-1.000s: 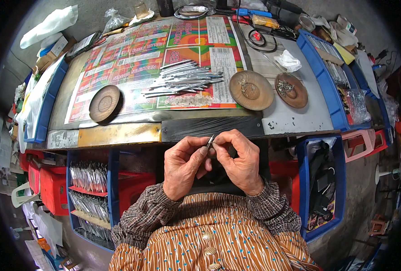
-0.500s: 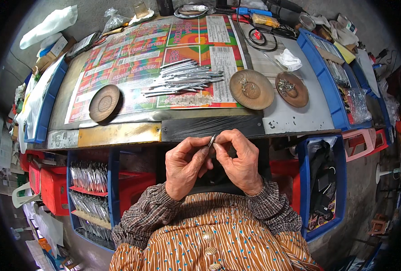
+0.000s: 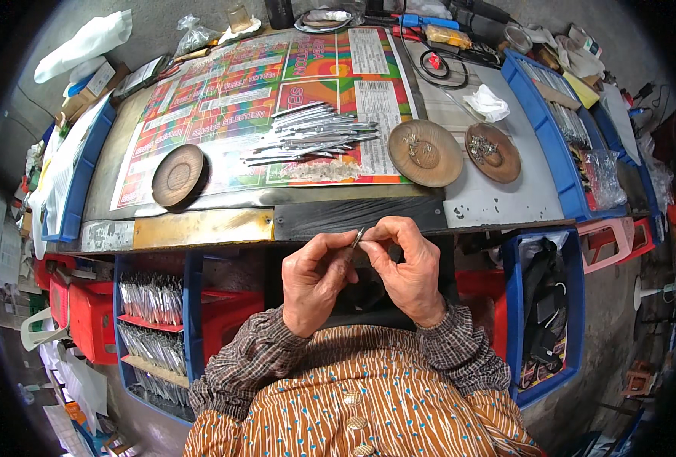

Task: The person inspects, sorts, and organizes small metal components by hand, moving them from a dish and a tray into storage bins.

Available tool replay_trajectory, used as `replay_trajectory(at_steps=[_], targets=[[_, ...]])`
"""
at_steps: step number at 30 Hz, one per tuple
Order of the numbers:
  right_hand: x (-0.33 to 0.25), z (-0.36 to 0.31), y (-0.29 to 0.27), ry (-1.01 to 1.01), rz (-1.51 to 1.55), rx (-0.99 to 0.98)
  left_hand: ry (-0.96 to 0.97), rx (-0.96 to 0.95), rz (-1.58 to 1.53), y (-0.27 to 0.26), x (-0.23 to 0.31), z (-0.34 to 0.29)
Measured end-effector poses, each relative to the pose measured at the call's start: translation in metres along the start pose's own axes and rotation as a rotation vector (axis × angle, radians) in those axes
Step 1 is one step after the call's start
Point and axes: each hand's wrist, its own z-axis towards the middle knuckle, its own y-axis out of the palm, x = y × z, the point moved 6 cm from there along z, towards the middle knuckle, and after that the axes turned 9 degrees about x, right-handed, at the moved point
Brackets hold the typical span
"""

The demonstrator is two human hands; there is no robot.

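Just off the table's front edge, both my hands meet over my lap. My left hand is closed in a pinch on a slim dark metal piece, whose tip pokes up between the hands. Thumb and forefinger of my right hand press together beside that tip; whatever they grip is too small to make out. Beyond them, a loose pile of thin silvery metal pieces lies on a colourful printed sheet. Right of the pile are two round brown dishes: a larger dish and a smaller dish, both holding tiny metal bits.
Another round brown dish sits at the table's left front. Blue trays flank the tabletop. Below it, a blue bin holds bundled slim pieces, and a second blue bin holds dark items. Cables and crumpled tissue lie behind.
The two hands stay together, with only slight finger movement around the metal piece. The view has shifted very slightly; the pile and dishes look the same.
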Motion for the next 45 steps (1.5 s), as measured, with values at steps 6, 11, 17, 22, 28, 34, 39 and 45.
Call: replay_trajectory(at_steps=[6,11,17,22,28,34,39,45], targets=[[0.002,0.000,0.001,-0.022,0.044,0.031,-0.077,0.007,-0.111,0.003,-0.006,-0.001],[0.019,-0.001,0.000,0.230,0.242,0.023,-0.091,-0.025,-0.113,0.008,-0.007,0.000],[0.026,-0.002,0.003,0.379,0.348,-0.148,0.040,-0.012,0.063,0.009,0.005,-0.001],[0.022,0.004,-0.005,0.250,0.222,-0.188,0.076,-0.075,0.138,0.016,0.010,0.002],[0.027,0.008,-0.019,0.249,0.165,-0.127,0.483,-0.055,0.443,0.028,0.032,0.011],[0.016,0.033,-0.054,0.065,-0.085,-0.088,0.529,-0.043,0.518,0.031,0.036,0.018],[0.043,0.056,-0.111,-0.044,-0.572,0.253,0.458,-0.034,0.549,0.018,0.033,0.028],[0.062,0.071,-0.122,-0.216,-1.006,0.256,0.460,-0.020,0.537,0.017,0.031,0.029]])
